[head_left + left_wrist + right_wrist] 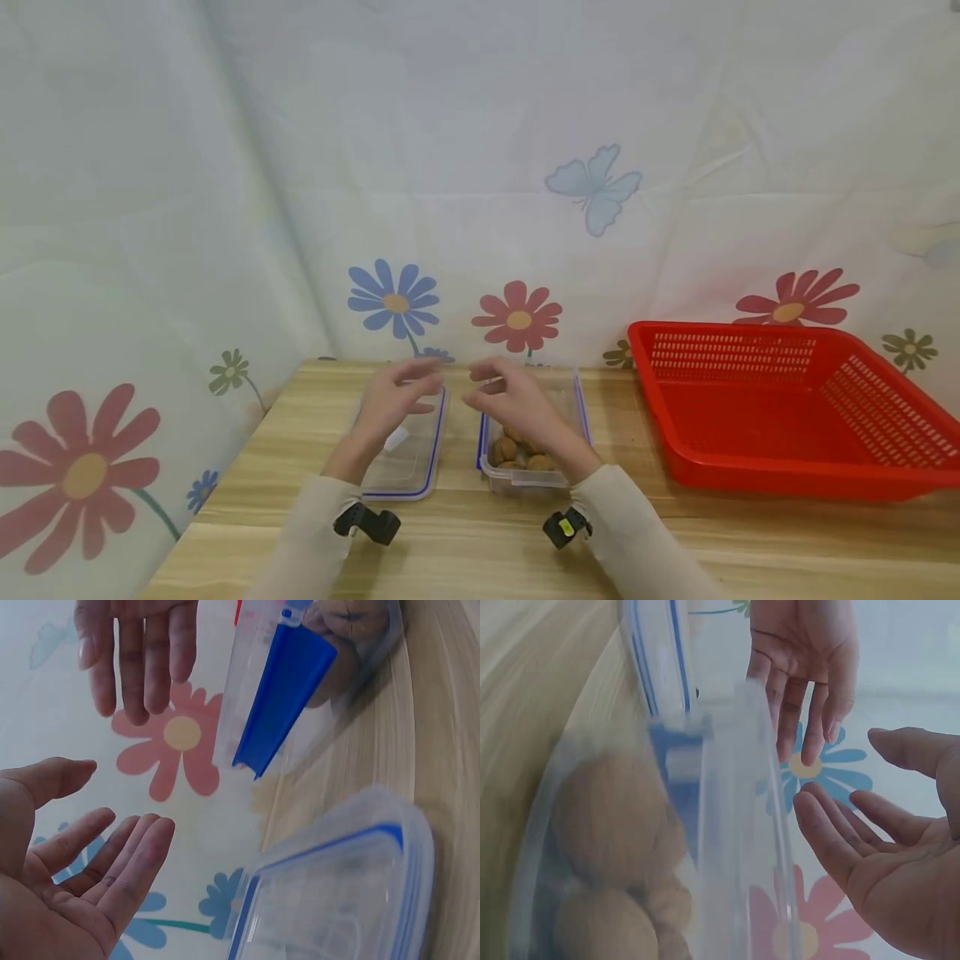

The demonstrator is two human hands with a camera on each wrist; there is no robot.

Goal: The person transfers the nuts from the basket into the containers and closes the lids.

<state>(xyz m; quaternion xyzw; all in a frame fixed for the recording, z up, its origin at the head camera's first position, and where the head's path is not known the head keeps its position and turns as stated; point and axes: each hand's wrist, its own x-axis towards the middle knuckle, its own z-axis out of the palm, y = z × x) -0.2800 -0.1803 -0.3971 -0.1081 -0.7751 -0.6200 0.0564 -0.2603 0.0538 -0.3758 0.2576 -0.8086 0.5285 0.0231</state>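
Observation:
Both hands are raised over the table, fingers loosely bent and holding nothing. My left hand (390, 404) is above a clear lid (412, 471) with a blue seal, which lies flat on the tabletop; the lid also appears in the left wrist view (322, 900). Over a clear plastic container (525, 478) hovers my right hand (525, 410), covering part of it. Several brown, round walnuts (506, 450) sit inside, seen larger but blurred in the right wrist view (611, 817). A blue clip (289, 694) hangs on the container's side. The fingertips of the two hands face each other, apart.
At the right stands a red plastic basket (750, 417) with slotted walls. The wood-grain table (480, 542) meets a flower-printed cloth (465, 208) at the back and left. Each wrist wears a small black camera (367, 523).

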